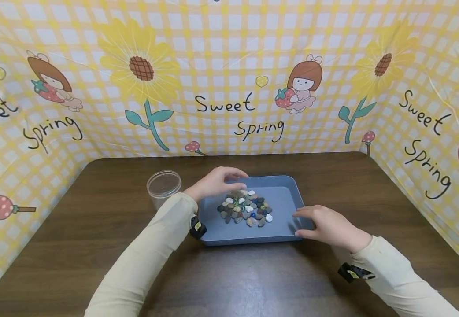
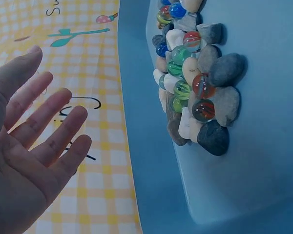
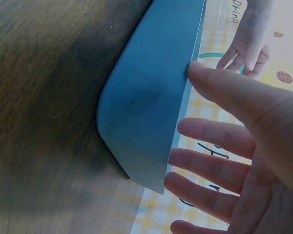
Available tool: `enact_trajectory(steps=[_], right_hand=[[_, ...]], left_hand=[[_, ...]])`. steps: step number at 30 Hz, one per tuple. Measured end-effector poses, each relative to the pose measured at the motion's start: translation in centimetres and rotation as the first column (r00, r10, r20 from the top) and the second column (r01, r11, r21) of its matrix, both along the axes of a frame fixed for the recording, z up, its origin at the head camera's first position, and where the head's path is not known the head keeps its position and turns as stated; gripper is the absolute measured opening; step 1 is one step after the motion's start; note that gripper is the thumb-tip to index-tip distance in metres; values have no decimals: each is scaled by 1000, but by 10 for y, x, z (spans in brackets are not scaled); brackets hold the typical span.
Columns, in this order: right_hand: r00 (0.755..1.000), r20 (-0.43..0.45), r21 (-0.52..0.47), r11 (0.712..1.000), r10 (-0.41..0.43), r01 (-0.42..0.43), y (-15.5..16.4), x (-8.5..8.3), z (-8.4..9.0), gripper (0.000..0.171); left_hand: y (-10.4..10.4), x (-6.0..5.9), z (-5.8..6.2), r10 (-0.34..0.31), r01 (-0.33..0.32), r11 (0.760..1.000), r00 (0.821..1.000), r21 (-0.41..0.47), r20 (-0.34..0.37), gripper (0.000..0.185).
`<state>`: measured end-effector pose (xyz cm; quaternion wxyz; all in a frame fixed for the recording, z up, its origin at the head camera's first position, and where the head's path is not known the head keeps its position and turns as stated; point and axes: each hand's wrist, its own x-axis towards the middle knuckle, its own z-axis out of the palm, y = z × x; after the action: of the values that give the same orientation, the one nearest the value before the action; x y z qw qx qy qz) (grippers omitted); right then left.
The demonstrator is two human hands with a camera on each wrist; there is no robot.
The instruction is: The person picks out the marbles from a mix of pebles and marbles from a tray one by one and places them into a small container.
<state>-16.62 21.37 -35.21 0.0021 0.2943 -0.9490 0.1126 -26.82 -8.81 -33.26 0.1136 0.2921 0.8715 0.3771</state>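
Blue-grey plastic forms the shallow tray (image 1: 281, 207) at the centre of the head view, set on a dark wood worktop (image 1: 94, 229) walled in by a yellow checked backdrop (image 1: 229, 66) printed with sunflowers and "Sweet Spring". Its floor carries a tight heap of pebbles and glass marbles (image 1: 245, 208), lying left of the tray's middle; the raised rim keeps the round pieces from rolling off.

The left hand (image 1: 215, 181) hovers over the tray's far left corner, at the upper edge of the heap. Its grip is loose and holds nothing: the left wrist view shows the fingers (image 2: 49, 126) spread and nearly straight at the left of the frame, with the grey stones and green, orange and blue marbles (image 2: 195, 83) apart from them at the upper right.

The right hand (image 1: 330, 226) sits at the tray's near right corner. Its grip is likewise open and empty. In the right wrist view the thumb (image 3: 219, 85) meets the thin rim (image 3: 185, 97) while the other fingers fan out beside the wall, a flat-handed placing that looks suited to steadying the tray rather than lifting it.

A clear plastic jar (image 1: 164, 187) stands upright and open-mouthed just left of the tray, close behind the left sleeve (image 1: 150, 255).
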Motion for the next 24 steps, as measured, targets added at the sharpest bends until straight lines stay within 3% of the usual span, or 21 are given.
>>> enact_trajectory(steps=[7, 24], right_hand=[[1000, 2, -1, 1000, 3, -3, 1, -1, -2, 43], [1000, 7, -21, 1000, 10, -10, 0, 1, 1, 44]], left_hand=[[3, -9, -4, 10, -12, 998, 999, 67, 30, 28], [17, -20, -22, -29, 25, 999, 996, 47, 83, 31]])
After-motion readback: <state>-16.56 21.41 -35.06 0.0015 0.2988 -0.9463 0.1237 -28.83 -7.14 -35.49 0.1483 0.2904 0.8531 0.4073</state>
